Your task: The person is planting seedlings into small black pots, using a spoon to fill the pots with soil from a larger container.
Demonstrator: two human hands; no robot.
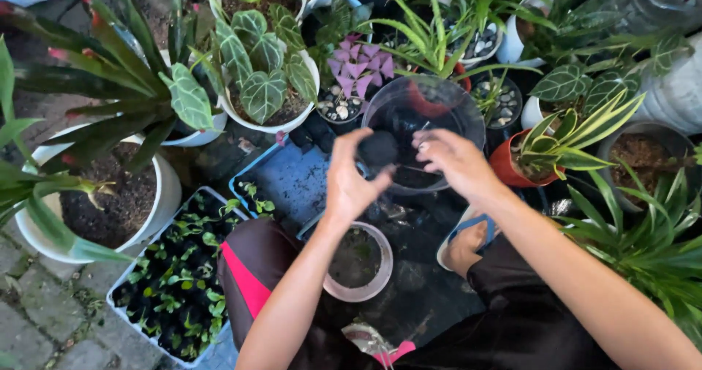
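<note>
Both forearms reach forward from the bottom of the view and meet over a clear plastic bowl (424, 125). The left hand (351, 180) is raised with the palm turned inward, and its fingers (349, 142) curl around a dark clump of soil (377, 149), pinching it from the side. The right hand (455, 164) faces it, fingers (428, 145) loosely spread and slightly bent, their tips just beside the clump; whether they touch it cannot be told. The clump is held above the near rim of the bowl, roundish, with no clear long axis.

Below the hands a small pale pot (358, 262) with dark soil sits on the ground between the knees. To the left lies a tray of seedlings (179, 282), with a blue tray (281, 180) just behind it. Potted plants crowd the far side: a white pot with veined heart-shaped leaves (263, 85), a purple-leaved plant (358, 70) and a red pot (508, 161) to the right. A sandalled foot (468, 242) shows under the right forearm.
</note>
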